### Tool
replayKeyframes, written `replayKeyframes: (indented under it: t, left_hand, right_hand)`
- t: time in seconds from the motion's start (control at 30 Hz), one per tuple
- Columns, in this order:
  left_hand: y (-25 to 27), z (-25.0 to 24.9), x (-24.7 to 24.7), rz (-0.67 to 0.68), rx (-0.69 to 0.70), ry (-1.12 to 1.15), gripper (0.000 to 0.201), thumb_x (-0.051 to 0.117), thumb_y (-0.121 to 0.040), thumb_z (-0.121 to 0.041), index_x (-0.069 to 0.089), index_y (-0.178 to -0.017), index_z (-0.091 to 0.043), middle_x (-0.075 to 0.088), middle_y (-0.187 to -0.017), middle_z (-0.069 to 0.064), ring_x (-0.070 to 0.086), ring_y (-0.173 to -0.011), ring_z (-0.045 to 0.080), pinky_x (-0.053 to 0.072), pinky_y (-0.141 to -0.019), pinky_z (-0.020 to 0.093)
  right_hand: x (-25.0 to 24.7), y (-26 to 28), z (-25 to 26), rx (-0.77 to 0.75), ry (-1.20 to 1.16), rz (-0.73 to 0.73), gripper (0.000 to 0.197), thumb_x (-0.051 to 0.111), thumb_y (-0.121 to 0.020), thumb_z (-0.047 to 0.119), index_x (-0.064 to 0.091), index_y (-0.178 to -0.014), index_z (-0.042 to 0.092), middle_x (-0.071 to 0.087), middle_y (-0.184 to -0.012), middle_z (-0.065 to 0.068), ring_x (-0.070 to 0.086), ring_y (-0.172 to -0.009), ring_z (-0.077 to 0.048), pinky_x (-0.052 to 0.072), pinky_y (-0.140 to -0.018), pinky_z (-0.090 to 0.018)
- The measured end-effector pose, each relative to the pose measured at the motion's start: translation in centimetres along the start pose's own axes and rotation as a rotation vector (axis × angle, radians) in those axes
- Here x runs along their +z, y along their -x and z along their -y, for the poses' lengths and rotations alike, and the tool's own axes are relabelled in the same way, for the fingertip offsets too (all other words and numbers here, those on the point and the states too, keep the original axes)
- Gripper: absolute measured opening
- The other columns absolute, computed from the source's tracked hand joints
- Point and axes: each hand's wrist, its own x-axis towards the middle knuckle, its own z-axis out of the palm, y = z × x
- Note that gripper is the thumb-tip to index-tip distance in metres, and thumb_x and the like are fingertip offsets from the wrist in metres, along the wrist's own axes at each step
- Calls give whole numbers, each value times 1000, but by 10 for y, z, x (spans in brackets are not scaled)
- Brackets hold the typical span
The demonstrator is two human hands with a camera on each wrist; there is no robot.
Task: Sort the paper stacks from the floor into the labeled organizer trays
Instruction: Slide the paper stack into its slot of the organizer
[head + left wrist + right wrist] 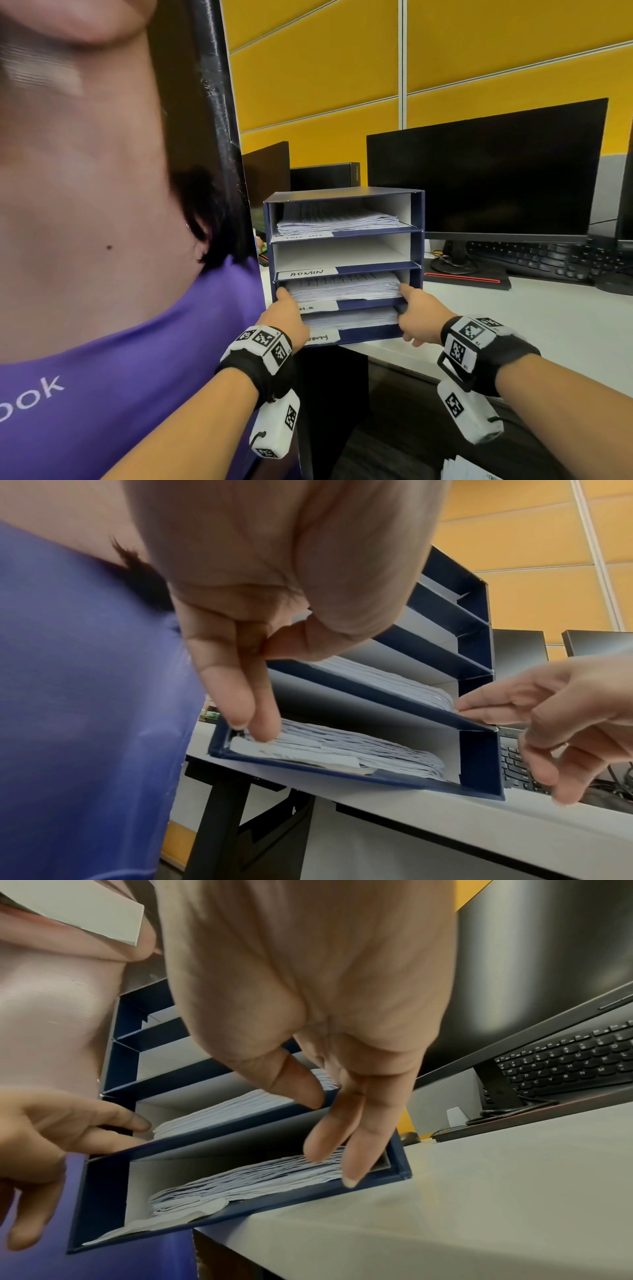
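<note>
From the head view, the organizer (417, 240) is sitting at the desk (565, 329) corner, four trays high, and the stack (342, 286) is lying in the third tray down, under the empty ADMIN tray. The left hand (286, 317) and right hand (419, 317) are flanking that tray's mouth, fingertips touching the stack's front corners, fingers fairly straight and gripping nothing. More paper (462, 471) is showing low, below the organizer, probably on the floor, though the edge of view is poor. From the left wrist, the left hand's fingers (240, 696) are hanging straight down the organizer's left front, tips brushing the bottom tray's sheets. From the right wrist, the thumb (294, 1081) is pressing the stack's right corner while the fingers are dangling relaxed past the bottom tray. To finish this step well, both hands should be pushing evenly and squarely, sliding the stack back until no sheets are overhanging the lip, without shoving the organizer, which is overhanging the desk's edge.
</note>
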Motion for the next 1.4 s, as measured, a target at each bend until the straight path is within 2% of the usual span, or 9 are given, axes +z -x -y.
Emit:
replayKeyframes:
  t: [0.2,0.33,0.43,0.57,0.7,1.0,1.17,1.3,1.4]
  left_hand:
    - [1,4,-2,8,10,19,53,44,-81,3,27,-130,-7,52,-79,7,60,-75,30,50,-61,35]
    - [5,8,-3,-83,19,120,59,45,-76,-1,35,-133,-15,61,-113,9,61,-97,31,53,-81,38]
    - [9,12,-4,-115,8,159,55,46,-75,-4,49,-128,-21,59,-122,6,58,-106,27,51,-88,34]
    - [21,9,-9,-50,20,165,53,46,-73,-5,54,-123,-22,60,-117,5,64,-91,27,55,-84,36]
    - [35,8,-11,-37,56,110,43,47,-79,-7,57,-119,-20,59,-117,6,60,-95,26,52,-84,32]
    - [69,-5,-6,82,125,12,30,50,-80,-6,64,-104,-16,58,-93,3,60,-73,24,54,-67,29]
    - [77,-20,21,180,211,-28,30,52,-81,-5,68,-104,-17,64,-104,4,63,-86,24,54,-70,28]
    - [77,-33,42,211,252,-7,32,53,-80,-9,64,-108,-20,63,-112,3,63,-98,24,54,-85,32]
    - [74,-42,61,242,270,11,35,54,-79,-10,61,-111,-23,61,-117,3,61,-102,22,52,-90,32]
  right_hand:
    - [-5,4,0,9,-32,79,58,38,-90,-9,26,-139,21,47,-121,-22,64,-95,-44,55,-83,-52]
    - [-6,11,-8,-29,-13,-3,51,44,-89,-3,33,-134,20,53,-109,-14,64,-85,-34,59,-72,-41]
    - [-7,24,-12,-84,39,-42,67,47,-86,-5,27,-145,23,54,-123,-11,56,-88,-23,48,-74,-27]
    - [-15,42,-13,-83,67,-35,73,45,-87,-7,23,-150,22,45,-141,-13,64,-97,-27,57,-78,-32]
    - [-24,57,-18,-24,112,31,65,43,-88,-6,30,-147,18,40,-148,-7,68,-89,-23,60,-75,-38]
    - [-28,100,-45,68,228,166,41,46,-91,8,56,-131,13,66,-111,-7,70,-77,-21,59,-69,-33]
    - [-22,119,-66,118,253,158,33,45,-93,8,62,-121,14,64,-85,3,66,-71,-13,52,-57,-20]
    - [-19,122,-90,148,216,133,39,43,-90,8,62,-123,15,69,-107,-10,70,-88,-23,58,-81,-36]
    - [-17,124,-104,172,164,134,40,40,-91,2,58,-125,10,65,-116,-16,70,-91,-30,58,-73,-30]
